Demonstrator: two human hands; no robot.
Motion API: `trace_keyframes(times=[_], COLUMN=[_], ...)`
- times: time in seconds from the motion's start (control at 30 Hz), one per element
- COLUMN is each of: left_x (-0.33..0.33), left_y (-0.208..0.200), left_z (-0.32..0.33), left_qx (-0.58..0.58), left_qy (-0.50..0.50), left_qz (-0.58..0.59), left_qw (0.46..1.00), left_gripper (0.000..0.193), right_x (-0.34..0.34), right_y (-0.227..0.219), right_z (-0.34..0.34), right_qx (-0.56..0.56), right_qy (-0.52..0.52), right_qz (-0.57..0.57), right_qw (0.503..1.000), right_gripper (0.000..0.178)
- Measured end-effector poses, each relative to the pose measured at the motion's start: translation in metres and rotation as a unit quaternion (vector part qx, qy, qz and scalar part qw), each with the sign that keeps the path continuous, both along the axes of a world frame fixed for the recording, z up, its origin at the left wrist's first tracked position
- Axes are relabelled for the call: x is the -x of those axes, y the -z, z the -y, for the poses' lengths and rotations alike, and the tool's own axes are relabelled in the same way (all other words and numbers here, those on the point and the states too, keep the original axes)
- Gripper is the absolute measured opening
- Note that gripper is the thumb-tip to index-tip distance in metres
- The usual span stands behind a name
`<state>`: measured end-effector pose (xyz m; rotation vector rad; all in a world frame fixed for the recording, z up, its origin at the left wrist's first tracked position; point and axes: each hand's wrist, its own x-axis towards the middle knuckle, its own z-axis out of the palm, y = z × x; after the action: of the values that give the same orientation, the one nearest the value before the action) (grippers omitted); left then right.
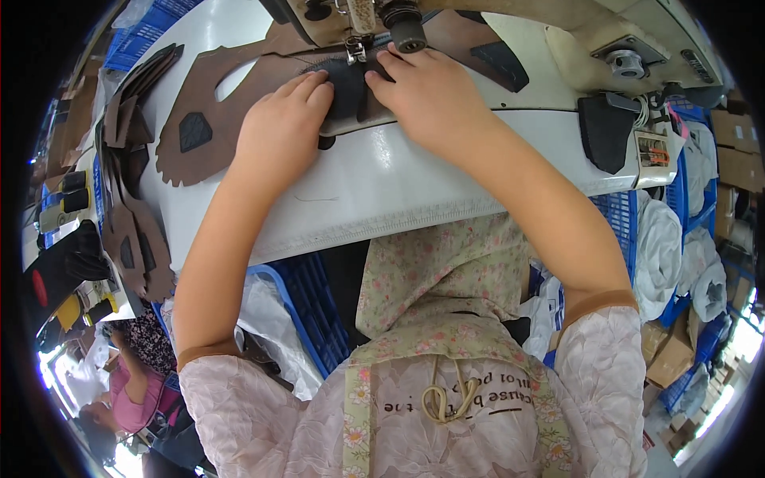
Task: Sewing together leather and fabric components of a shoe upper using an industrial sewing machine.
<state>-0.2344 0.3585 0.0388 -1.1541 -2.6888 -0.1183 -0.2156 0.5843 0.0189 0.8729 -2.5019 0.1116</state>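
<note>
A large brown leather piece (194,147) with a cut-out hole and black patches lies on the white sewing machine bed. Its middle, bearing a black patch (346,89), sits under the metal presser foot (355,52). At the left of this patch, my left hand (283,123) is closed on the work, fingers bent together and tips pressing down; its thumb is hidden. On the other side, my right hand (434,95) grips the leather close to the foot, thumb and fingertips on the patch's right edge. The needle tip is too small to make out.
The sewing machine arm (637,48) spans the top right. More brown leather pieces (131,215) hang stacked at the table's left edge. A black piece (603,134) hangs at the right. Blue crates (311,307) stand below; another person (131,390) sits lower left.
</note>
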Motion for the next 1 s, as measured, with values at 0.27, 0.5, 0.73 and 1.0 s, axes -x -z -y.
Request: trace_keyframes(times=[0.27, 0.5, 0.73, 1.0], left_x=[-0.004, 0.005, 0.007, 0.003], left_y=[-0.009, 0.000, 0.003, 0.005], left_z=[-0.015, -0.006, -0.003, -0.006], left_qx=[0.055, 0.058, 0.069, 0.082], left_qy=[-0.026, -0.002, 0.006, -0.009], left_qz=[-0.003, -0.032, -0.061, -0.079], left_qw=[0.998, 0.998, 0.996, 0.993], left_gripper=[0.066, 0.065, 0.064, 0.063], right_x=[-0.001, 0.007, 0.007, 0.006], right_y=[0.010, 0.013, 0.016, 0.016], right_z=[-0.007, -0.023, -0.022, -0.021], right_qx=[0.035, 0.069, 0.065, 0.068], right_qy=[-0.019, -0.050, -0.060, -0.055], right_qz=[-0.005, 0.027, 0.006, 0.014], right_qw=[0.999, 0.996, 0.996, 0.996], right_gripper=[0.028, 0.035, 0.030, 0.028])
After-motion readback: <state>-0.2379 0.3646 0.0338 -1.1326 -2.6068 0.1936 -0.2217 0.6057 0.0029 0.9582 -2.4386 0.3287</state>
